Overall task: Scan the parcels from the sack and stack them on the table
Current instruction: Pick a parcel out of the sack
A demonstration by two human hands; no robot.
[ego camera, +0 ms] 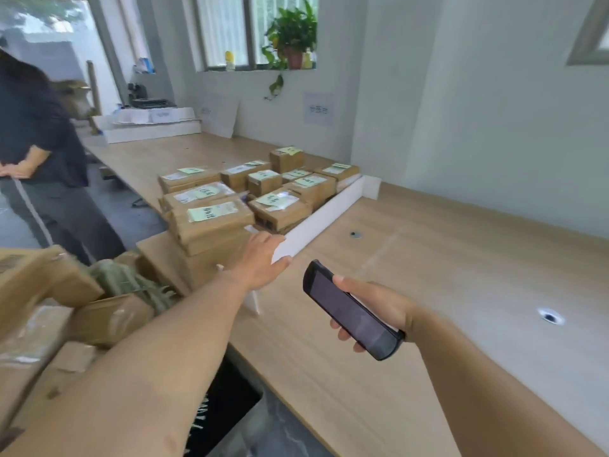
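Note:
Several brown cardboard parcels (214, 222) with green labels lie stacked in rows on the wooden table (428, 258), left of a white divider strip (324, 216). My left hand (260, 258) reaches out to the near end of that strip beside the front stack, fingers extended and holding nothing. A black handheld scanner (352, 311) hangs over the table in the grip of my right hand (375, 308), screen up. At lower left the greenish woven sack (131, 282) lies open with more parcels (43, 282) in it.
Another person in dark clothes (39, 153) stands at the left by the table's edge. White foam boards (155, 123) lie at the far end. Two cable holes (549, 316) sit in the bare tabletop right of the divider. A potted plant (291, 37) stands on the windowsill.

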